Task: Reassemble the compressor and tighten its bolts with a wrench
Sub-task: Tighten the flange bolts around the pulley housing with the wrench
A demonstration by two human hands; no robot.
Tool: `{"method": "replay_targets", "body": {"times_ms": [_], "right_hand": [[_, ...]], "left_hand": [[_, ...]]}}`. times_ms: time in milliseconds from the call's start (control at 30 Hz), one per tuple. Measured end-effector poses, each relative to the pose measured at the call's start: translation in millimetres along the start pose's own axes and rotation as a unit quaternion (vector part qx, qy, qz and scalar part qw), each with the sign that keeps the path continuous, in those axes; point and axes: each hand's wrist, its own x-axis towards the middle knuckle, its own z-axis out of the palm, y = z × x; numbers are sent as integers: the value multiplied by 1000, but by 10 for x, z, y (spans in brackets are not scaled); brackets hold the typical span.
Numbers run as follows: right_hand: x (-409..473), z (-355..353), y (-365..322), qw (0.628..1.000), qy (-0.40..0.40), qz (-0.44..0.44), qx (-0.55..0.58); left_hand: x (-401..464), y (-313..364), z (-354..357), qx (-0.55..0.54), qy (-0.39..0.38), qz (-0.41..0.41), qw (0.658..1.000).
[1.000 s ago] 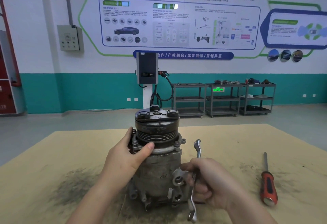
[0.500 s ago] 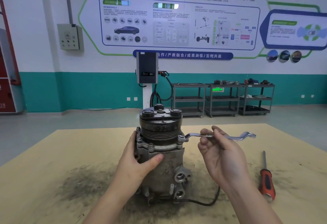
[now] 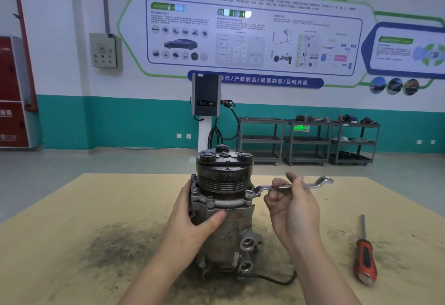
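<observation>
The compressor (image 3: 224, 210) stands upright near the middle of the tan table (image 3: 72, 208), its dark pulley end on top, sitting in a patch of dark grime. Your left hand (image 3: 192, 222) wraps its left side: the thumb lies across the near face of the grey body just under the flange, and the other fingers curl round the far left side, mostly hidden behind the housing.

Your right hand (image 3: 292, 208) is raised just right of the compressor, palm turned toward you, fingers curled. The thumb and upper fingers pinch the shank of the wrench (image 3: 289, 186); the lower fingers are folded in toward the palm. The wrench lies roughly level, pointing right. Its left ring end sits over a bolt (image 3: 249, 194) on the right ear of the flange, and its offset right end sticks out free past your hand.

You have one wrench and one compressor in front of you. Along the flange a few more bolt heads show toward the left and near side; their exact number is hard to tell. A thin black cable (image 3: 272, 280) trails from the compressor's base to the right on the table.

One screwdriver (image 3: 364, 256) with a red and black handle lies on the table well to the right, handle toward you, shaft pointing away.

Three grey shelf carts (image 3: 308, 141) stand against the far wall, to the right of a charging unit (image 3: 206, 95) on a post.
</observation>
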Motion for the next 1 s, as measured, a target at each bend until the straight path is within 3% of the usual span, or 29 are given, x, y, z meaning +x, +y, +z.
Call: {"method": "replay_targets", "body": {"times_ms": [167,267,400,567,700,933,1000], "right_hand": [[-263,8,143,978,21,-203,-31],[-375,43,209,937,-16,-334,-101],[-439,39,202,870,-92,-444,-194],[-510,22,278,826,-176,-454,-284],[-556,21,325,770,-220,-474,-367],[-532,48,241,791,-223,-425,-380],[-505,71,172,821,-183,-417,-343]], "left_hand": [[-6,1,6,7,2,-4,1000],[-19,14,19,6,14,0,1000],[-37,34,29,6,13,-8,1000],[-43,45,33,4,12,-7,1000],[-23,22,31,1,11,8,1000],[-23,-19,29,-1,9,19,1000],[-29,-21,24,1,12,11,1000]]}}
